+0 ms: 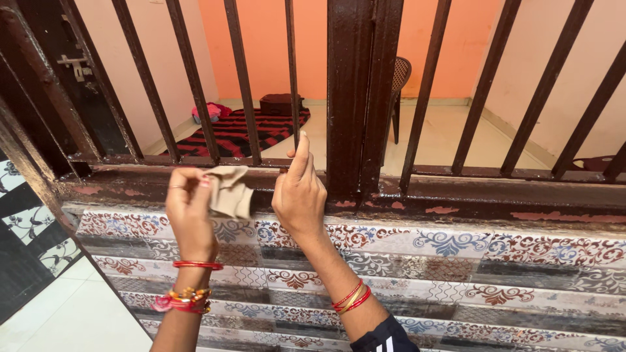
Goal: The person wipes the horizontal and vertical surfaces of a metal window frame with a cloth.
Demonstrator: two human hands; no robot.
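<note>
Our left hand [189, 205] pinches a small tan piece of sandpaper [229, 190], crumpled and held up just in front of the low rail [456, 192] of the brown iron grille. Our right hand [298, 195] holds nothing; its fingers curl in loosely and one finger points up beside a thin bar [291, 72], very near the thick post [357, 98].

We think a few things could go wrong. We only hold the paper by its edge, so it could slip out and fall by the patterned tile wall [424, 261]. The rail has chipped, flaky paint, and rough spots could scratch our bare fingers. Our red bangles [197, 265] could knock on the metal too.
</note>
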